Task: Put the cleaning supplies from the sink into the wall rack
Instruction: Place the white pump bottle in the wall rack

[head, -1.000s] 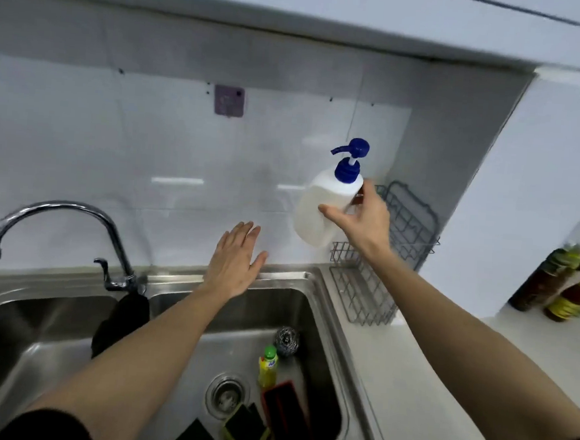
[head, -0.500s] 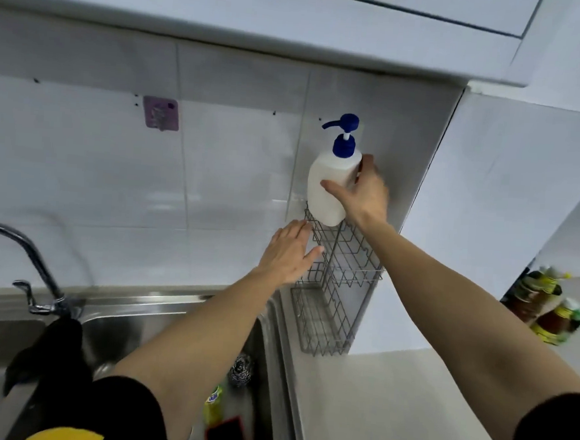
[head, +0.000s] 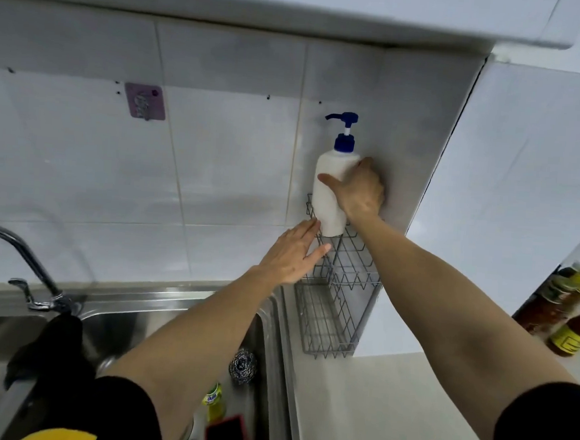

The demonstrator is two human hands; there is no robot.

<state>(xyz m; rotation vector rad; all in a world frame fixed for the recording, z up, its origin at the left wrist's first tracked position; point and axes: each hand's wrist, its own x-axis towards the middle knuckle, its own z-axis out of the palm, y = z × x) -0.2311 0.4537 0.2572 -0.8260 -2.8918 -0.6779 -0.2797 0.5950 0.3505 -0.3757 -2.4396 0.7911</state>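
A white pump bottle (head: pixel 329 184) with a blue pump head stands upright with its base inside the top tier of the grey wire wall rack (head: pixel 340 292). My right hand (head: pixel 359 190) grips the bottle's right side. My left hand (head: pixel 293 254) lies flat with fingers apart against the rack's left edge, just below the bottle. In the steel sink (head: pixel 274 322) lie a steel wool ball (head: pixel 243 367), a small yellow-green bottle (head: pixel 214 403) and a red-rimmed black item (head: pixel 227 435), partly hidden by my left arm.
A chrome tap (head: pixel 21 259) stands at the left with a black cloth (head: pixel 53 351) draped below it. A pink wall hook (head: pixel 145 101) is on the tiles. Sauce bottles (head: pixel 570 308) stand at the far right on the white counter (head: pixel 388 415). A cupboard overhangs above.
The bottle has come down from above the rack so its base now sits in the top tier. My left hand has stayed at the rack's left edge.
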